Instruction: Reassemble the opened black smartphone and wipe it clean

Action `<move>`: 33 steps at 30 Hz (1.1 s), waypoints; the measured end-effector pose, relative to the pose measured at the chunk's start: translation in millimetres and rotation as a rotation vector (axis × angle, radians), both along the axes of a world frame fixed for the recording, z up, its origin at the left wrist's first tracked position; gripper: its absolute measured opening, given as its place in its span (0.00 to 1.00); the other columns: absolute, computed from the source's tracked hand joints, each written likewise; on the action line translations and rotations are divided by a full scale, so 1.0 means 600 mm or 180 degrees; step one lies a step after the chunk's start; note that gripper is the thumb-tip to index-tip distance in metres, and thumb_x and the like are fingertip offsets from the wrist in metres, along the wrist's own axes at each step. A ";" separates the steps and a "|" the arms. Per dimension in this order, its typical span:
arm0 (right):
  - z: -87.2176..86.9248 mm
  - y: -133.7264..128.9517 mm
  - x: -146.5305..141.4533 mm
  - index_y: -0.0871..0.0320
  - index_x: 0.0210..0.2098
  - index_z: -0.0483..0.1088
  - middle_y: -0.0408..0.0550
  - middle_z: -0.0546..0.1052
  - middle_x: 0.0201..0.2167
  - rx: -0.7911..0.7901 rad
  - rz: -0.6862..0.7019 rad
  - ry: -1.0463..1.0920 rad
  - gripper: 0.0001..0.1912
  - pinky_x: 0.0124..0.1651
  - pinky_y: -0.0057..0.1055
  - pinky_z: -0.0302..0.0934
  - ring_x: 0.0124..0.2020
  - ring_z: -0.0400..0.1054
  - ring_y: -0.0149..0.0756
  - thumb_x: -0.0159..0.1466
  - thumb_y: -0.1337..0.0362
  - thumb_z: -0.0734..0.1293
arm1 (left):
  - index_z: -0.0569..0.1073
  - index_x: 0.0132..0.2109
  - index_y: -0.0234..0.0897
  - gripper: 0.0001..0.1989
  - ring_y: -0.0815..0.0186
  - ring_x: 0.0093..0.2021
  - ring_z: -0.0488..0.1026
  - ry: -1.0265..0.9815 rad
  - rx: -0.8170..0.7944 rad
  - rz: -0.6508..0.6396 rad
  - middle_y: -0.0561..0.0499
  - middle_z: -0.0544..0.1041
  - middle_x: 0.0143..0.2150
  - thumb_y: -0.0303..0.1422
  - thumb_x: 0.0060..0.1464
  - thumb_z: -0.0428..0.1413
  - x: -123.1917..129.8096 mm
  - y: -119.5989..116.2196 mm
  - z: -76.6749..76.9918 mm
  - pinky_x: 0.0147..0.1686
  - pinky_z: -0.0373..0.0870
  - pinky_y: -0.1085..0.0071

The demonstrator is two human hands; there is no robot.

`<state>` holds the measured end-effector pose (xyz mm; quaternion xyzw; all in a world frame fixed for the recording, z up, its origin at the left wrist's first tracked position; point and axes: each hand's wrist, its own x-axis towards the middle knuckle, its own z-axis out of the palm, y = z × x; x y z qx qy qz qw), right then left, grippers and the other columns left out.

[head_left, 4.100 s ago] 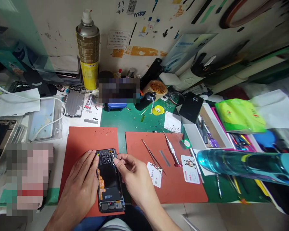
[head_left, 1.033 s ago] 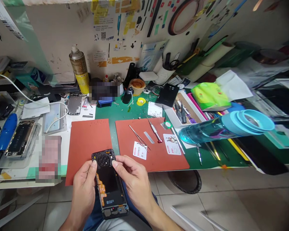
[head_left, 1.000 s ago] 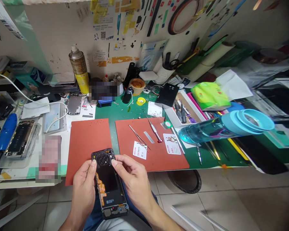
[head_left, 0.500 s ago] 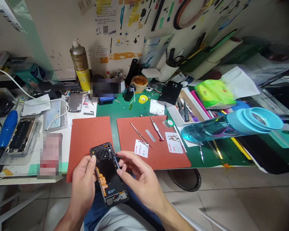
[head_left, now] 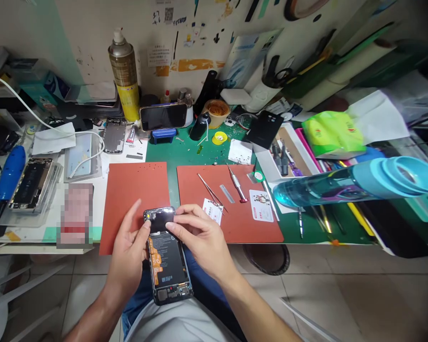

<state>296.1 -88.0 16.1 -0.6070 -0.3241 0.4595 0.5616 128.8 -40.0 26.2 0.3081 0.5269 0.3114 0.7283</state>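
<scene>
A smartphone with its back cover off (head_left: 169,263) is held above my lap, showing a black battery and orange flex cables. My left hand (head_left: 128,242) grips its upper left edge, thumb on the frame and index finger stretched away. At the upper right edge, my right hand (head_left: 203,240) pinches, thumb on the front of a dark smooth part (head_left: 163,218) and fingers behind. Whether that part is loose from the phone I cannot tell. Tweezers (head_left: 211,190), a screwdriver (head_left: 237,185) and two cards, one a playing card (head_left: 261,205), lie on the right brown mat (head_left: 196,232).
Another brown mat (head_left: 128,209) lies left. A blue water bottle (head_left: 317,187) lies at the right by a tool box (head_left: 299,154). A spray can (head_left: 124,78) and a propped phone (head_left: 163,117) stand behind. Opened phones (head_left: 32,183) and a blue-handled tool (head_left: 10,173) are at left.
The phone is more upright in view. Its round camera lenses no longer show; a smooth dark part appears there. My right hand has closed in on the top edge, and my left index finger has lifted.
</scene>
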 end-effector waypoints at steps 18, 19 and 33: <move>0.001 0.010 -0.009 0.53 0.35 0.85 0.48 0.79 0.38 -0.0137 -0.0216 -0.0038 0.09 0.37 0.33 0.68 0.36 0.72 0.37 0.62 0.54 0.78 | 0.66 0.74 0.40 0.42 0.59 0.35 0.83 0.0046 0.0033 -0.0139 0.44 0.87 0.39 0.42 0.57 0.71 0.002 0.000 0.003 0.36 0.77 0.68; 0.001 0.008 -0.007 0.52 0.36 0.85 0.49 0.79 0.40 -0.0140 -0.0148 0.0077 0.09 0.38 0.34 0.68 0.37 0.73 0.37 0.62 0.54 0.78 | 0.66 0.73 0.39 0.43 0.59 0.34 0.83 0.0072 0.0003 -0.0095 0.44 0.87 0.38 0.42 0.56 0.71 0.003 0.001 0.005 0.35 0.77 0.68; 0.009 0.009 -0.006 0.56 0.35 0.85 0.43 0.81 0.27 -0.0777 -0.0222 0.1335 0.14 0.38 0.32 0.65 0.30 0.70 0.32 0.51 0.58 0.83 | 0.66 0.72 0.30 0.53 0.62 0.26 0.80 0.0248 -0.0280 0.0120 0.47 0.84 0.28 0.42 0.43 0.76 0.017 0.013 0.031 0.30 0.75 0.70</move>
